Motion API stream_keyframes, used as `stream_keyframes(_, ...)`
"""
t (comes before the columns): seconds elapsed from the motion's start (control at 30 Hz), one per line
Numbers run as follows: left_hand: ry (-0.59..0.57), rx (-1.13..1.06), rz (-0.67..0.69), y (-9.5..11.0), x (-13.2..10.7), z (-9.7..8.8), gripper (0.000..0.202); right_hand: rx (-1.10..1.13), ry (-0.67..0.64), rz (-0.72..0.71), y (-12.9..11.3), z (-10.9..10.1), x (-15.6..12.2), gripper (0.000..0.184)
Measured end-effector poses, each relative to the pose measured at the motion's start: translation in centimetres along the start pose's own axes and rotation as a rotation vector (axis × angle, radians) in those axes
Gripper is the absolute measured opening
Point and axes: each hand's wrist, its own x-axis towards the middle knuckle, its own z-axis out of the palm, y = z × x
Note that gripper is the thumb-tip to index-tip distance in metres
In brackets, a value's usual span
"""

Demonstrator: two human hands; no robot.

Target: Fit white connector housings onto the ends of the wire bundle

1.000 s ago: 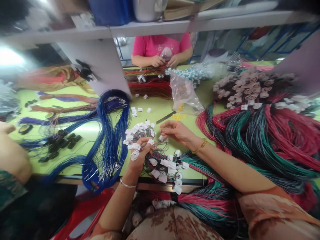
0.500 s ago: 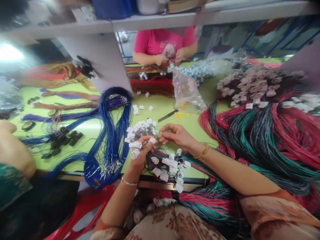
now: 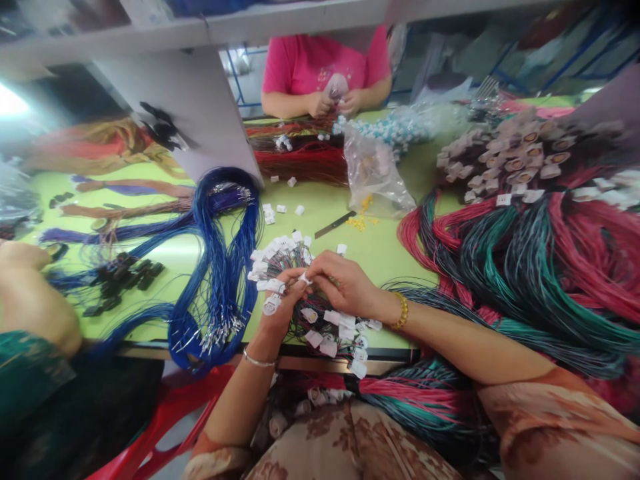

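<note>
Between the thumb and fingers of my left hand [image 3: 284,307] is a white plastic connector [image 3: 304,279] on thin wires. My right hand [image 3: 344,283] is closed in a pinch, its fingertips touching that connector. The small yellow piece it carried half a second ago is now hidden by the fingers. Behind my left hand a bunch of wired white connectors [image 3: 280,252] fans out. More white connectors [image 3: 345,327] hang at the table's front edge, below my right hand. Small yellow pieces [image 3: 359,222] lie loose beyond my hands.
A dark-handled blade [image 3: 334,225] lies near a clear plastic bag [image 3: 373,170]. Blue wire bundles [image 3: 220,247] are at left, red, black and green ones [image 3: 500,267] at right. A co-worker in a pink shirt [image 3: 325,67] sits opposite; another person's arm [image 3: 35,293] is at left.
My right hand has moved left and down, bringing its pinched fingertips from beside the held connector onto it. The yellow piece has gone out of sight. The view has shifted slightly.
</note>
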Motion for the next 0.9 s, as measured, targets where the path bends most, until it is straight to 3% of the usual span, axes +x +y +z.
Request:
stream_keyframes(0.23,0.003,0.014,0.004,-0.6,0.1,-0.3,0.034,-0.070,-0.060,0.039,0.2,0.0,0.1,0.013)
stream_keyframes(0.43,0.056,0.105,0.049,-1.6,0.2,-0.4,0.030,-0.117,-0.179,-0.033,0.1,0.2,0.2,0.024)
stream_keyframes(0.63,0.223,0.075,0.019,-1.0,-0.1,0.1,0.030,-0.204,-0.175,0.102,-1.1,2.3,-1.3,0.031)
stream_keyframes(0.73,0.228,0.180,0.023,-0.4,0.0,0.3,0.027,-0.170,-0.194,0.094,-0.9,3.1,-1.6,0.029)
stream_keyframes(0.8,0.205,0.272,0.109,0.1,0.2,0.6,0.024,-0.106,-0.172,0.115,0.1,2.5,-1.0,0.026)
stream_keyframes(0.9,0.191,0.300,0.235,0.5,0.5,1.0,0.024,-0.070,-0.028,0.187,3.6,-0.6,0.4,0.018)
